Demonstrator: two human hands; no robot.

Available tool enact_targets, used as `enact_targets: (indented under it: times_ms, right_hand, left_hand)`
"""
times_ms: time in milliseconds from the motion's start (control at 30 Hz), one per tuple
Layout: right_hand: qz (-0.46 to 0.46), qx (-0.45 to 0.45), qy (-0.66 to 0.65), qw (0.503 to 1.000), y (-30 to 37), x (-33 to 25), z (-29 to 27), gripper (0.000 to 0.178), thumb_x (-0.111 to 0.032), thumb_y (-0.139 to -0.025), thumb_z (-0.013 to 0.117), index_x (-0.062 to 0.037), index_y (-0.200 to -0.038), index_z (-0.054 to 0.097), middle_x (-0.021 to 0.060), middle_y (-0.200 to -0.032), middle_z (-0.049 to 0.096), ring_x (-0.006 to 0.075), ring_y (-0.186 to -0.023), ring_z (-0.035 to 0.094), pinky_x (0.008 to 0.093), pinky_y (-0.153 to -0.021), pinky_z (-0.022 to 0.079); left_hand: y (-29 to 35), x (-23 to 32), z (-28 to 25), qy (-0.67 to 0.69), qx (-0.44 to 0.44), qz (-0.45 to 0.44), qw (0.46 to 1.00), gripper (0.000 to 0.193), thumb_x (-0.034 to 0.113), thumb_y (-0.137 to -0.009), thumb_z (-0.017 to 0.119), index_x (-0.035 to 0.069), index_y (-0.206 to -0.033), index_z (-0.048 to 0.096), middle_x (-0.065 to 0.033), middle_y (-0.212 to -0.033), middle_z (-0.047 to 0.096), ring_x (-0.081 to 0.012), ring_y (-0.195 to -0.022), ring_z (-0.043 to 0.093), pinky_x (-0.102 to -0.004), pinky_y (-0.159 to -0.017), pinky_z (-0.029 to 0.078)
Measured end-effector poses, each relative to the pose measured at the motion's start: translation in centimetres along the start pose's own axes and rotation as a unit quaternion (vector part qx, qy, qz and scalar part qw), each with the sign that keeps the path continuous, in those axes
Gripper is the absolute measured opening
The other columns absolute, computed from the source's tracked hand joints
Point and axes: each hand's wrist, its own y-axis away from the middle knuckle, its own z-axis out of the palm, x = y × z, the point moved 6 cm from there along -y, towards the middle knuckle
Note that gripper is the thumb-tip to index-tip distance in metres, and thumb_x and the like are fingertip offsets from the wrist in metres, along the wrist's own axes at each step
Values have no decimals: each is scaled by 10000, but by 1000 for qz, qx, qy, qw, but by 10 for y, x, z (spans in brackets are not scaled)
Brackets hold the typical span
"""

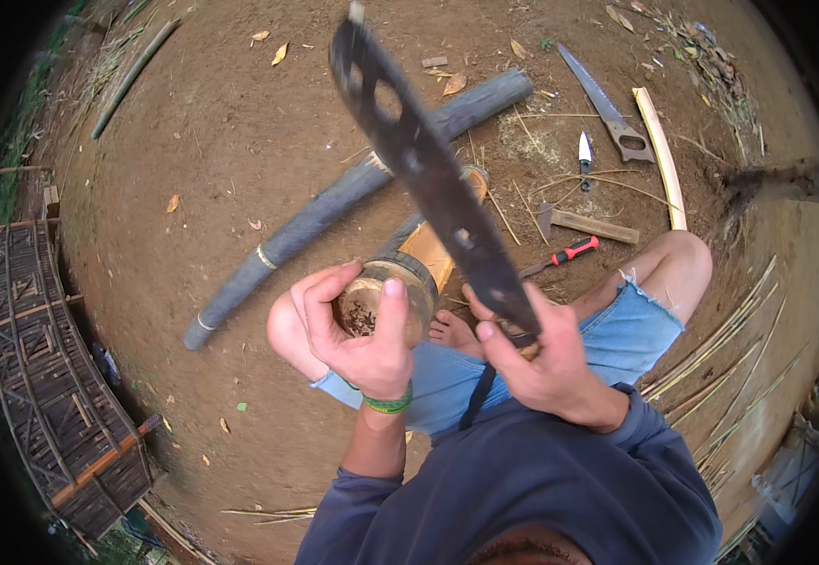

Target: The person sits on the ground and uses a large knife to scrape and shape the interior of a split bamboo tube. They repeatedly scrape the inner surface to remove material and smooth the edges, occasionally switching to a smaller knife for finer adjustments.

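My left hand (pixel 358 330) grips the near end of a short bamboo section (pixel 426 247), thumb and fingers around its rim. Dark brown crumbs lie in the round end facing me. Along its upper side the bamboo is cut open, showing a pale orange-yellow inside. In my right hand (pixel 551 363) is the handle of a machete (pixel 428 169), fingers wrapped around it. Its long dark blade, pierced with several holes, slants up to the left above the bamboo section and hides part of it. The blade is slightly blurred and appears apart from the bamboo.
A long dark bamboo pole (pixel 311 223) lies on the dirt ahead. To the right are a handsaw (pixel 607 104), a small knife (pixel 586 162), a hammer (pixel 593 224), a red-and-black-handled tool (pixel 574 250) and a split bamboo strip (pixel 659 155). A slatted bamboo rack (pixel 61 377) stands at left.
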Motion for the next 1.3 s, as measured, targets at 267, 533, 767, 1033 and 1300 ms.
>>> enact_targets:
  times_ms: [267, 533, 767, 1033, 1300]
  right_hand:
    - [1, -108, 32, 994, 6, 23, -3, 249, -163, -904, 722, 35, -1010, 616, 220, -838, 654, 429, -857, 661, 442, -846, 532]
    - [-41, -77, 121, 989, 12, 44, 0, 253, -129, -882, 732, 55, -993, 600, 244, -898, 635, 448, -905, 662, 492, -770, 529]
    - [38, -99, -15, 994, 11, 6, -24, 252, -165, -898, 713, 60, -991, 649, 258, -901, 644, 447, -926, 660, 492, -786, 505]
    - [-38, -90, 89, 991, 15, 29, -9, 262, -159, -895, 723, 67, -1011, 658, 244, -892, 706, 421, -840, 719, 455, -771, 566]
    - [-28, -76, 198, 977, 16, 66, -9, 286, -138, -920, 682, 82, -1101, 665, 243, -877, 716, 324, -810, 709, 412, -712, 568]
  left_hand:
    - [34, -8, -19, -22, 33, -24, 999, 323, 40, -759, 809, -11, -1021, 628, -109, -1028, 578, -236, -986, 580, -363, -917, 458]
    - [47, 1, -13, -60, 40, -15, 997, 317, 39, -762, 797, -11, -1014, 612, -116, -1017, 581, -252, -965, 583, -375, -901, 463]
    - [46, -3, -11, -42, 52, -36, 997, 316, 63, -780, 793, -14, -1023, 606, -100, -1006, 558, -242, -977, 557, -369, -906, 446]
    - [50, -4, -11, -34, 60, -43, 997, 307, 69, -778, 806, -14, -998, 609, -109, -994, 549, -246, -957, 564, -368, -898, 450]
    - [46, 3, -11, -60, 45, -28, 997, 291, 58, -758, 813, -15, -970, 627, -115, -954, 567, -253, -923, 575, -363, -864, 459]
